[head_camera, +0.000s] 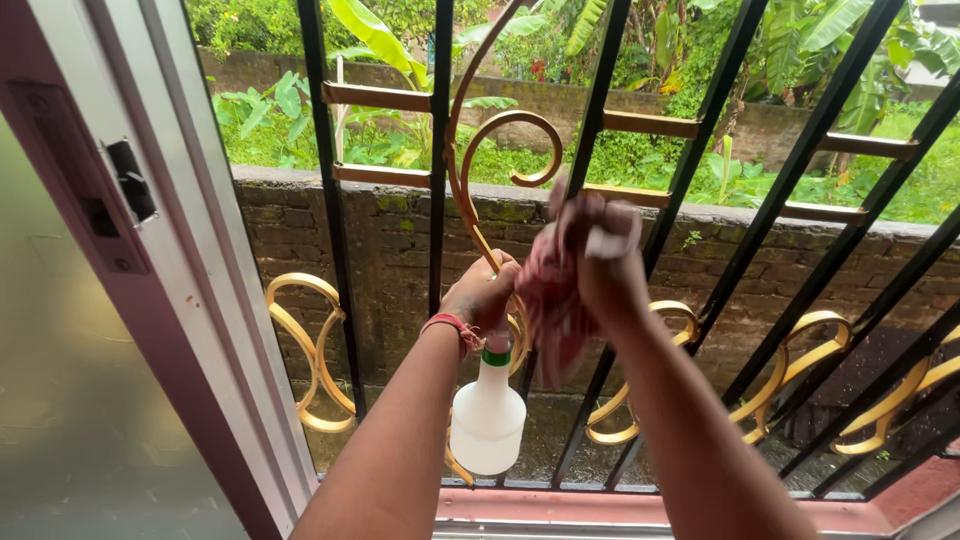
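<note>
Mossy brick wall behind; right hand (605, 270) bunches red cloth (552, 300) on iron grille (600, 110).

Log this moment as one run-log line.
left hand: holds white spray bottle | right hand: presses red cloth on window grille

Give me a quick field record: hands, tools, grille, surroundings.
left hand: holds a white spray bottle by its head
right hand: presses a red cloth on the grille
grille: black bars, gold scrolls
window frame: at left, slid open
outside: mossy brick wall, green plants
</note>
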